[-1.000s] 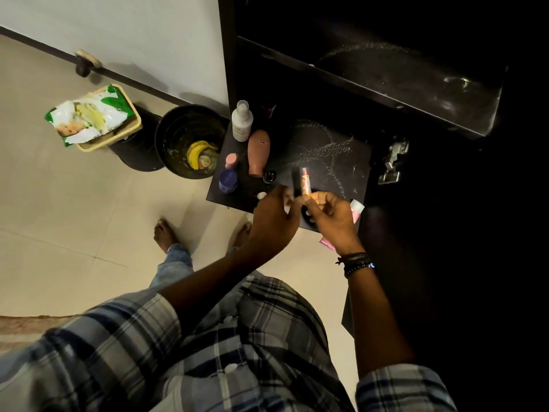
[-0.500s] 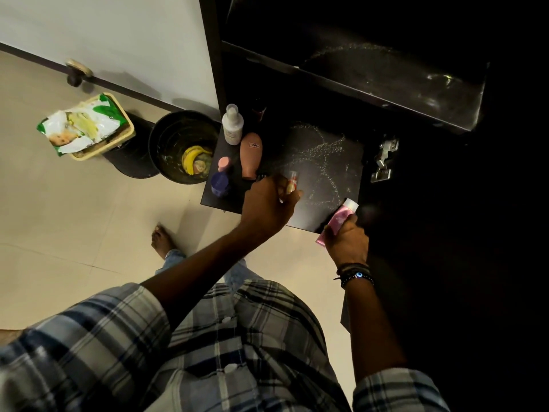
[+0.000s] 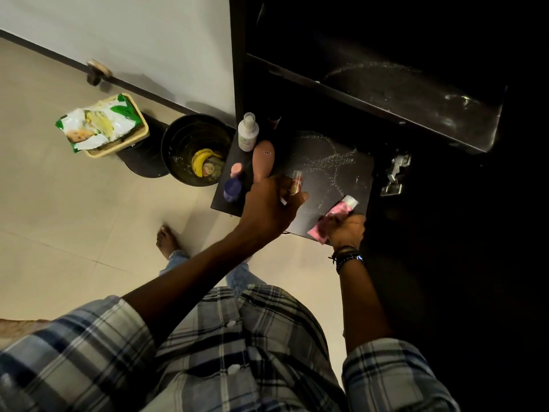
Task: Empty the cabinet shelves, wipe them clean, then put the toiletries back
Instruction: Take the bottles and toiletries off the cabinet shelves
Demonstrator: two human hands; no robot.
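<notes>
My left hand [image 3: 271, 204] reaches over the lower cabinet shelf [image 3: 350, 173] and grips a small orange and red tube [image 3: 296, 181], held upright just above the shelf. At the shelf's front right edge, my right hand [image 3: 346, 230] is closed on a pink tube with a white cap [image 3: 340, 209]. Along the shelf's left side stand a white spray bottle [image 3: 248, 132], a peach bottle [image 3: 263, 162], a small pink-capped bottle [image 3: 236, 170] and a blue-capped bottle [image 3: 232, 189]. Powdery smears mark both the lower shelf and the upper shelf [image 3: 416, 96].
A black bin [image 3: 178, 144] holding a banana peel stands on the floor left of the cabinet. Beside it a cream basket [image 3: 139, 136] carries a pack of baby wipes [image 3: 98, 123]. A door hinge [image 3: 395, 175] sits right of the lower shelf. My bare feet [image 3: 166, 240] are below the shelf.
My hands have separated: the left carried the small orange tube left toward the standing bottles, and the right dropped to the shelf's front right edge and took hold of the pink tube.
</notes>
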